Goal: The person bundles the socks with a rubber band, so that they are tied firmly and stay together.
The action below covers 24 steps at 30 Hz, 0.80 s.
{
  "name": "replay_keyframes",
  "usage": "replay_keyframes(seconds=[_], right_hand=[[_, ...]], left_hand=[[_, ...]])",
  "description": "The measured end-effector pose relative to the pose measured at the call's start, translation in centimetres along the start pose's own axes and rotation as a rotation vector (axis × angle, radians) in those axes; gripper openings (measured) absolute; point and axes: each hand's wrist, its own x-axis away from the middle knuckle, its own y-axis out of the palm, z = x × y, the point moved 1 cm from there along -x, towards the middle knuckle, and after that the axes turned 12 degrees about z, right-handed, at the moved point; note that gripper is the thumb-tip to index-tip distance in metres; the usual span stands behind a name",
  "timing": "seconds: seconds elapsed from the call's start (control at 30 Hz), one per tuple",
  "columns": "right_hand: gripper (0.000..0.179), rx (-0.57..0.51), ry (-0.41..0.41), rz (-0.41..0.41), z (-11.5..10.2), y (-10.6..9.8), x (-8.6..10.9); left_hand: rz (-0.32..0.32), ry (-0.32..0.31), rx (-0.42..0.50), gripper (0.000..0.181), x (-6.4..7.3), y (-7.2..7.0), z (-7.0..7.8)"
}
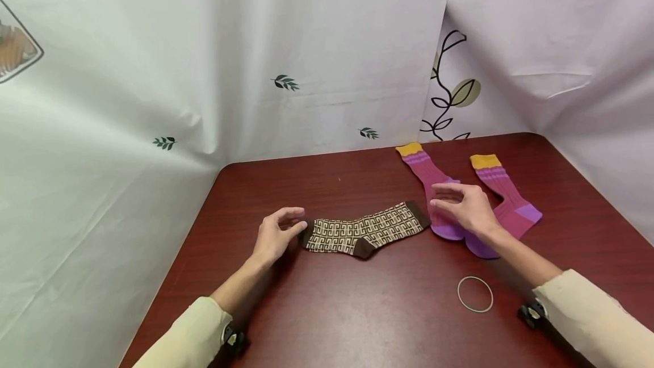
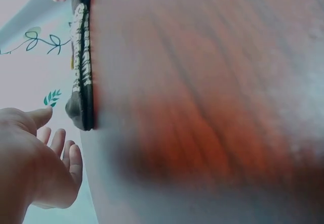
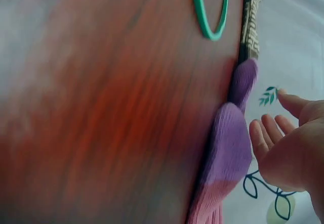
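A brown-and-cream patterned sock (image 1: 378, 228) lies flat across the middle of the table, its dark toe to the left and dark cuff to the right. Beside the toe hovers my left hand (image 1: 274, 238), fingers loosely bent; the left wrist view shows a gap between that hand (image 2: 45, 158) and the sock (image 2: 82, 57). My right hand (image 1: 470, 209) hangs over two magenta socks with yellow cuffs, the left sock (image 1: 426, 175) and the right sock (image 1: 506, 192), partly covering both. Nothing is between its fingers. Seen from the right wrist, this hand (image 3: 293, 148) is above a purple toe (image 3: 230, 143).
A thin pale green elastic band (image 1: 475, 294) lies on the dark red wooden table (image 1: 357, 305), nearer me than the magenta socks. White printed curtains (image 1: 327, 44) hang behind the table and along its sides.
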Motion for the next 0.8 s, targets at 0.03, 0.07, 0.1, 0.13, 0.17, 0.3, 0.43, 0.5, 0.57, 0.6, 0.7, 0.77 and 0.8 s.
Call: replay_keyframes(seconds=[0.03, 0.07, 0.1, 0.13, 0.17, 0.3, 0.43, 0.5, 0.57, 0.6, 0.7, 0.77, 0.8], right_hand=[[0.042, -0.009, 0.003, 0.002, 0.0, -0.1, 0.0], [0.044, -0.019, 0.009, 0.002, 0.1, -0.3, -0.1], [0.045, -0.025, 0.012, 0.004, 0.1, -0.4, -0.1], [0.046, -0.03, 0.016, 0.006, 0.2, -0.5, -0.1], [0.047, -0.035, 0.021, 0.008, 0.3, -0.7, -0.2], [0.05, -0.028, 0.024, 0.026, 0.7, -1.2, -0.5], [0.05, 0.077, -0.004, 0.07, 1.2, -1.7, -0.7], [0.05, 0.13, -0.016, 0.09, 1.5, -1.9, -0.9], [0.051, 0.145, -0.015, 0.093, 1.8, -2.1, -1.1], [0.051, 0.138, -0.01, 0.089, 1.9, -2.2, -1.2], [0.052, 0.108, 0.028, 0.06, 2.3, -2.4, -1.5], [0.052, 0.098, 0.063, 0.041, 2.5, -2.6, -1.6], [0.052, 0.101, 0.078, 0.035, 2.6, -2.6, -1.7]], left_hand=[[-0.001, -0.015, 0.021, 0.036, -0.1, -0.1, 0.1], [-0.002, -0.029, 0.041, 0.038, -0.1, -0.1, 0.2], [-0.002, -0.044, 0.06, 0.039, -0.2, -0.2, 0.3], [0.001, -0.056, 0.079, 0.04, -0.3, -0.2, 0.4], [0.004, -0.065, 0.096, 0.04, -0.4, -0.3, 0.5], [0.014, -0.073, 0.143, 0.042, -0.6, -0.2, 0.7], [0.015, -0.059, 0.169, 0.043, -0.7, 0.2, 1.1], [0.015, -0.05, 0.189, 0.044, -0.8, 0.4, 1.5], [0.016, -0.041, 0.212, 0.044, -0.9, 0.6, 1.7], [0.015, -0.036, 0.229, 0.044, -1.0, 0.8, 1.9], [0.008, -0.028, 0.286, 0.045, -1.1, 1.4, 2.4], [-0.002, -0.033, 0.326, 0.046, -1.2, 1.9, 2.9], [-0.009, -0.04, 0.349, 0.046, -1.1, 2.2, 3.1]])
